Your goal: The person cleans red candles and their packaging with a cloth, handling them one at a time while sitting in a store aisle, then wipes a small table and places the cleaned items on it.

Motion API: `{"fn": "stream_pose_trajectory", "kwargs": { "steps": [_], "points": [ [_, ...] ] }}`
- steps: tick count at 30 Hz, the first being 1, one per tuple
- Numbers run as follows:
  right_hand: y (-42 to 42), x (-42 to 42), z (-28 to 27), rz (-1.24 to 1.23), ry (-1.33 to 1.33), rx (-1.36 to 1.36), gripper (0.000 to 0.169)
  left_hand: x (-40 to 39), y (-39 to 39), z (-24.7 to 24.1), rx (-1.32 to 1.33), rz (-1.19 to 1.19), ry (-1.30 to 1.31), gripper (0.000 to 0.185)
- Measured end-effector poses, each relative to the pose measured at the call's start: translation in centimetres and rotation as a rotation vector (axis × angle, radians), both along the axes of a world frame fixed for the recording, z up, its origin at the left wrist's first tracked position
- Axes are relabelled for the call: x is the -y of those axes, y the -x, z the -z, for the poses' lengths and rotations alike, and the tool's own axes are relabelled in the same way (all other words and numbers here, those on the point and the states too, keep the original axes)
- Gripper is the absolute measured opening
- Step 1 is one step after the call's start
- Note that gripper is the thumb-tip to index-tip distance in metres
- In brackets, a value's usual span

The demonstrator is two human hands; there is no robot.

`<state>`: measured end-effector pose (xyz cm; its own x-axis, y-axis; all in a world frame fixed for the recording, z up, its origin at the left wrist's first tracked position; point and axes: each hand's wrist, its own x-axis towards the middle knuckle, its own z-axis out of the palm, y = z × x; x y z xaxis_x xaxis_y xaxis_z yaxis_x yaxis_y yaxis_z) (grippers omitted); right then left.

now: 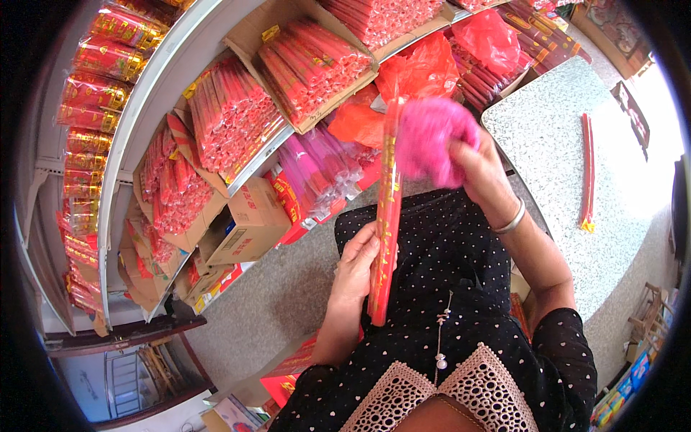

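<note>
My left hand (359,258) grips a long red stick packet (387,216) with gold markings and a clear wrapper, held upright before my dark dotted dress. Bunched in my right hand (475,162) is a bright pink cloth (434,141), blurred and close beside the packet's upper part. Whether the cloth touches the wrapper I cannot tell. A slim red packet (588,173) with a yellow end lies on the speckled table (545,124) to my right.
Shelves at the left hold open cartons (302,116) of red stick packets. Red plastic bags (418,67) rest on the stock ahead. Purple-wrapped bundles (318,167) fill a lower box next to a brown carton (251,218). Gold-and-red packages (102,56) line the upper shelf. A small wooden stool (648,313) stands far right.
</note>
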<state>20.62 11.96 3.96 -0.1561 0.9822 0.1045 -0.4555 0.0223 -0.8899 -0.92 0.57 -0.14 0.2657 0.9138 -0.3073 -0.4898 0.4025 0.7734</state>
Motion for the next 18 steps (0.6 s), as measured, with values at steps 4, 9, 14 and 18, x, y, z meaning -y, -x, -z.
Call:
{"fn": "stream_pose_trajectory", "kwargs": {
  "steps": [4, 9, 14, 18],
  "points": [
    [0.3, 0.1, 0.1, 0.082, 0.033, -0.043, 0.031, 0.3, -0.4, 0.3, 0.072, 0.003, 0.048, 0.043],
    [1.5, 5.1, 1.6, -0.412, 0.009, 0.141, 0.033, -0.5, 0.5, 0.8, 0.095, -0.091, 0.039, 0.044],
    [2.0, 7.3, 2.5, -0.738, -0.362, 0.458, 0.032, -1.9, 0.1, -0.4, 0.197, -0.113, 0.036, 0.066],
    [1.5, 4.8, 3.0, -0.555, -0.411, 0.509, 0.035, -1.3, -1.9, -1.1, 0.094, -0.259, 0.209, 0.076]
  ]
}}
